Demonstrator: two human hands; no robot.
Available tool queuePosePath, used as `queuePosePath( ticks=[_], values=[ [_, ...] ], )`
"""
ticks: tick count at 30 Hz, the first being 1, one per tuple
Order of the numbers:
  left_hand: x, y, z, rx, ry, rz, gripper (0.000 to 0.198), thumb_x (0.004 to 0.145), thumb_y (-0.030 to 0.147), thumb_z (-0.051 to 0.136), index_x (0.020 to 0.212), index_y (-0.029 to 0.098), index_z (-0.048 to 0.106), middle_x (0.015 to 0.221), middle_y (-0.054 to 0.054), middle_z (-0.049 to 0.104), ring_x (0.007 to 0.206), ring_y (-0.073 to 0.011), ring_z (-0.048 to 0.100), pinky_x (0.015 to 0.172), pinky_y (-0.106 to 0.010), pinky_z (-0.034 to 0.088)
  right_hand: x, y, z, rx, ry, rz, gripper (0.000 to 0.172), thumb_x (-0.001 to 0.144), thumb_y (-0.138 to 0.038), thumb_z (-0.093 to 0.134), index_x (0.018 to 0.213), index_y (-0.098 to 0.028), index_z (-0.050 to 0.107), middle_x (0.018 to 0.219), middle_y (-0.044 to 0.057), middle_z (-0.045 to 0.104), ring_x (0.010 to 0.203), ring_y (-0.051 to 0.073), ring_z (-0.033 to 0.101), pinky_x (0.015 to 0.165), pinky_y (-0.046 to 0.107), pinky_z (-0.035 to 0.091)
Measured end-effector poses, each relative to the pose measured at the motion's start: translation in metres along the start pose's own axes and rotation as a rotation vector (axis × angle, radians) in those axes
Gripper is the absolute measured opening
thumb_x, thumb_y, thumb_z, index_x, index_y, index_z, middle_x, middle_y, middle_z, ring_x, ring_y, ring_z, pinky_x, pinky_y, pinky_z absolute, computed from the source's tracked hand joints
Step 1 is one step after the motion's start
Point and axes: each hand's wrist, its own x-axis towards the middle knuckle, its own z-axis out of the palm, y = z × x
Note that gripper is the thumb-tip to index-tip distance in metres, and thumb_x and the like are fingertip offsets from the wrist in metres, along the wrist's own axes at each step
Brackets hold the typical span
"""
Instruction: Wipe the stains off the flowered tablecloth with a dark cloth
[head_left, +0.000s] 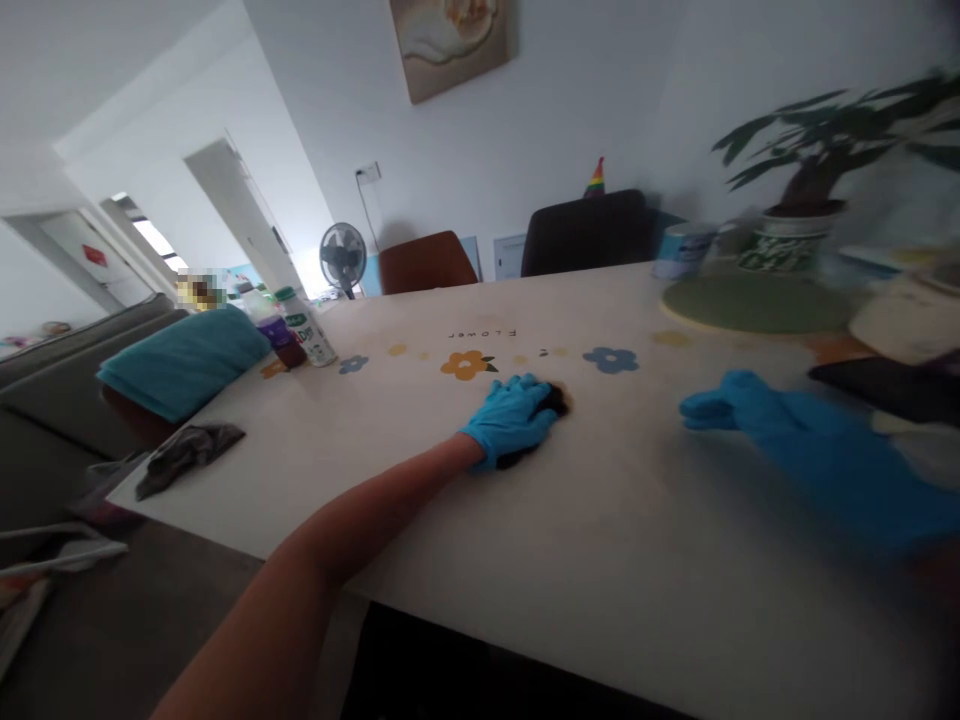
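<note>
My left hand (517, 415), in a blue glove, presses down on a dark cloth (556, 402) in the middle of the table. Most of the cloth is hidden under the palm and fingers; black edges stick out in front and below. My right hand (780, 440), gloved in blue too, is at the right, partly blurred by motion. Its fingers point left, held loosely together, with nothing visible in them. Beneath both hands is the pale table top (420, 410), printed with flowers and lettering.
A grey crumpled cloth (191, 455) lies at the left corner. A white bottle (309, 335) and a purple-labelled bottle (281, 340) stand at the far left. Back right are a mug (682, 250), a green round mat (750, 305) and a potted plant (791, 240). Chairs (427, 263) line the far side.
</note>
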Motion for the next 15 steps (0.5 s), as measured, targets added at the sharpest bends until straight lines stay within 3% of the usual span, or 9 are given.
queuePosePath(
  ticks=[5,8,12,15],
  values=[
    [-0.02,-0.045,-0.017,0.015,0.013,-0.108,0.053,0.107,0.04,0.044,0.157,0.027,0.061,0.175,-0.012,0.049,0.164,-0.0375,0.039,0.14,-0.07,0.013,-0.011,-0.027,-0.007,0.163,0.015,0.136,0.047,0.108,-0.05,0.043,0.087,-0.03,0.08,0.11,0.011,0.088,0.124,0.032,0.079,0.13,0.051,0.047],
    [-0.034,-0.088,-0.032,0.038,0.017,-0.294,0.06,0.109,0.043,0.041,0.165,0.026,0.054,0.184,-0.012,0.035,0.172,-0.0379,0.025,0.14,-0.07,0.009,-0.015,-0.039,-0.009,0.195,0.024,0.149,0.046,0.111,-0.045,0.046,0.086,-0.028,0.08,0.108,0.01,0.088,0.122,0.03,0.08,0.13,0.048,0.048],
    [-0.046,-0.136,-0.051,0.117,0.168,-0.544,0.057,0.108,0.039,0.04,0.158,0.022,0.062,0.182,-0.014,0.036,0.172,-0.0371,0.025,0.141,-0.062,0.018,-0.016,-0.041,-0.01,0.246,0.029,0.204,0.045,0.114,-0.042,0.049,0.087,-0.024,0.08,0.107,0.012,0.087,0.118,0.029,0.081,0.127,0.046,0.05],
    [-0.044,-0.157,-0.059,0.136,0.236,-0.632,0.055,0.105,0.034,0.039,0.147,0.014,0.069,0.171,-0.023,0.05,0.164,-0.0409,0.04,0.136,-0.059,0.033,-0.015,-0.041,-0.01,0.272,0.045,0.189,0.045,0.115,-0.041,0.05,0.086,-0.023,0.08,0.106,0.013,0.087,0.118,0.029,0.081,0.127,0.047,0.049]
  ],
)
